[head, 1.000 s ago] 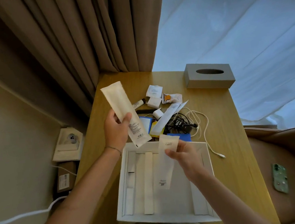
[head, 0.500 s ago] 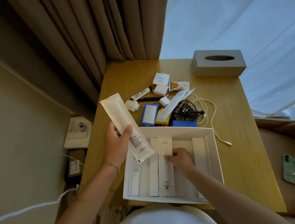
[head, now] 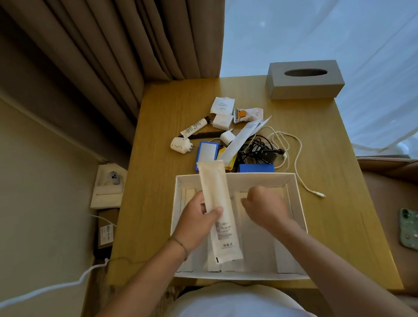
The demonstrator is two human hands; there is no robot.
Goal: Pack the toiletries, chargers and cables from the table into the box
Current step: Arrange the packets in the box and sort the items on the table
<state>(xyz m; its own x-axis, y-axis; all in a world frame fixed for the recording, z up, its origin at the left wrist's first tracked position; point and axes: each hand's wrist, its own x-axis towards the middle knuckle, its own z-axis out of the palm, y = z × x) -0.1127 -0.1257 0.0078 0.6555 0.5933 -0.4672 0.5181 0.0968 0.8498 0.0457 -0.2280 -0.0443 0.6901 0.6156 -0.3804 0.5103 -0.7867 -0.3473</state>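
Two hands work over the white box, which sits at the near edge of the tabletop. Her left hand grips a long cream sachet around its middle, thumb across the front, holding it lengthwise above the box's left half so its top end pokes past the far wall. The right hand is down inside the box with its fingers curled under; whether it holds anything I cannot tell. Flat white packets lie side by side on the box floor.

Just beyond the far wall, a heap waits near the middle of the tabletop: a black cable bundle, a white cable trailing toward the right edge, a white plug adapter, a small tube, blue packets and small sachets. A grey tissue box stands at the far right corner.
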